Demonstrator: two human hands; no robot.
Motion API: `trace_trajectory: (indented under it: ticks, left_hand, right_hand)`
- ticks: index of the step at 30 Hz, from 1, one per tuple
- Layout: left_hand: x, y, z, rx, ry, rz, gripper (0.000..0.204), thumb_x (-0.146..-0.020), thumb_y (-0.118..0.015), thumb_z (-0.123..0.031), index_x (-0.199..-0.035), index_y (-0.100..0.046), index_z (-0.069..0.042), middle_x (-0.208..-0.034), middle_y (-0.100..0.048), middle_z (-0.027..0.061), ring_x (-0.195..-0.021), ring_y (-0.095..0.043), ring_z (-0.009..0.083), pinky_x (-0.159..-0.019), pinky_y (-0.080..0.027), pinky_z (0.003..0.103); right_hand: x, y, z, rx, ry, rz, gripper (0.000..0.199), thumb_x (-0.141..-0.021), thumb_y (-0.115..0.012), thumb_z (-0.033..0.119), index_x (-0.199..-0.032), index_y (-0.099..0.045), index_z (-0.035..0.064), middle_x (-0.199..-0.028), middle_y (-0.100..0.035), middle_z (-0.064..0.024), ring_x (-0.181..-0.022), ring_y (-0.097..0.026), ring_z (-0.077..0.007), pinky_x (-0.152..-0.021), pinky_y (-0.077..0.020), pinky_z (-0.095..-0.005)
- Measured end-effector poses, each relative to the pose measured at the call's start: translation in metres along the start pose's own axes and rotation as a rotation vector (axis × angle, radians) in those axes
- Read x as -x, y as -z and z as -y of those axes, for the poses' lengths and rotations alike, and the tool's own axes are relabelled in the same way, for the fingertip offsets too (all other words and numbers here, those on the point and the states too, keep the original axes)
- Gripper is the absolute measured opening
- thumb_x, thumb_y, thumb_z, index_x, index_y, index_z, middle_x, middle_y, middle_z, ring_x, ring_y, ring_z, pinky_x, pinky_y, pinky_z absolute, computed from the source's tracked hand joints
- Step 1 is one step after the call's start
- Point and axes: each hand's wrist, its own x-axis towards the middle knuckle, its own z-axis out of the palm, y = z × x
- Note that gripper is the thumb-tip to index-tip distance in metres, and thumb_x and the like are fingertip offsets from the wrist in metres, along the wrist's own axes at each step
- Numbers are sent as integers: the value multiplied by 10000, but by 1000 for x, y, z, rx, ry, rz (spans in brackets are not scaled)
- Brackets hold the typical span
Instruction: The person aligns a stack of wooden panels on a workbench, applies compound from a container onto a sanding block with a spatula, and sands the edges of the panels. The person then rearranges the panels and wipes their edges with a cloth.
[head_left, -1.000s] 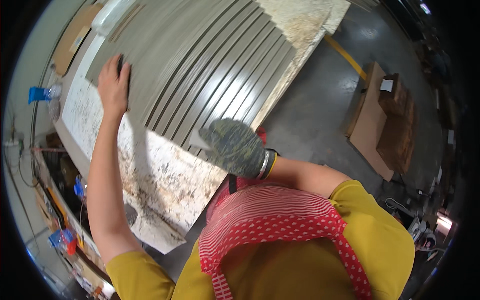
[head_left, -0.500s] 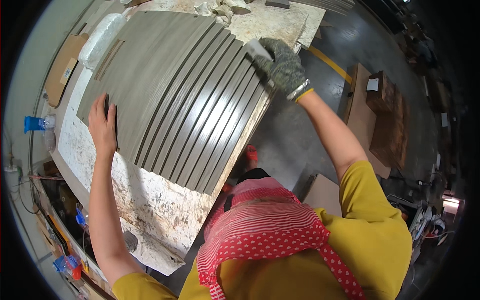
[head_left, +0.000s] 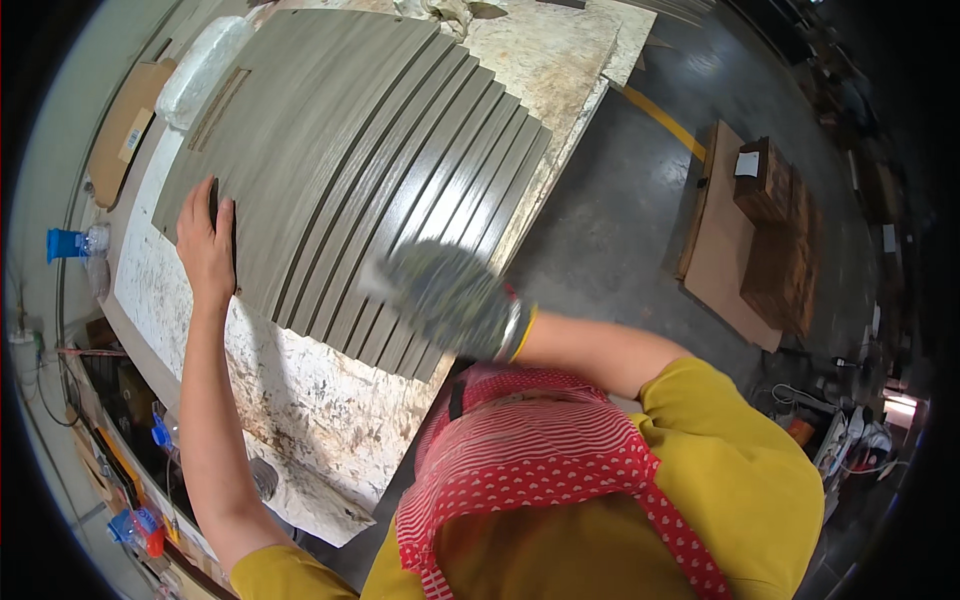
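Two hands work a fan of grey strips (head_left: 350, 180) spread across the stained surface (head_left: 300, 400), their near ends stepped along its front edge and their far ends running toward its back left corner. Left hand (head_left: 205, 245) lies open and flat, bare palm pressing down on the leftmost strips near their near end. Right hand (head_left: 450, 300), in a speckled glove, is blurred over the near ends of the right-hand strips; it looks loosely open with the palm down, though whether it pinches a strip I cannot tell. To do this well, I judge the left palm should keep firm downward weight so the fan does not skid, while the gloved hand sweeps evenly along the strip ends, nudging them without lifting, and keeps them from sliding off the front edge
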Motion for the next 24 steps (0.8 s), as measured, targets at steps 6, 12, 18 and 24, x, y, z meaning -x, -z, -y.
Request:
trace_trajectory:
  ticks: [6,12,18,24]
  left_hand:
    - [0,-2,-1,1,-10,-8,425,-932,-461,-328,-1278,-484,-83,-1299,-480,137,-1199,-441,327,-1010,-334,405]
    - [8,3,7,-20,31,3,423,-930,-467,-316,-1282,-481,-81,-1304,-472,142,-1204,-437,330,-1013,-332,407]
    - [2,4,-5,6,17,29,415,-943,-471,-296,-1290,-471,-69,-1314,-466,147,-1223,-417,318,-1030,-307,386]
    - [6,4,-1,4,29,18,422,-938,-480,-301,-1291,-473,-68,-1303,-476,152,-1214,-429,323,-1025,-313,389]
  right_hand:
    - [35,-58,37,287,299,210,304,-833,-527,287,-985,-572,28,-935,-593,-148,-912,-584,-277,-828,-469,-397]
    - [-48,110,-9,146,-187,-164,432,-890,-500,454,-971,-618,46,-886,-604,-142,-864,-584,-292,-777,-460,-378]
    - [-82,177,-101,732,-130,-333,396,-810,-612,299,-1104,-594,35,-1033,-593,-183,-998,-552,-345,-879,-436,-404]
    - [-60,121,-72,781,-104,-288,367,-823,-580,264,-1121,-584,50,-1063,-577,-164,-973,-551,-341,-876,-437,-406]
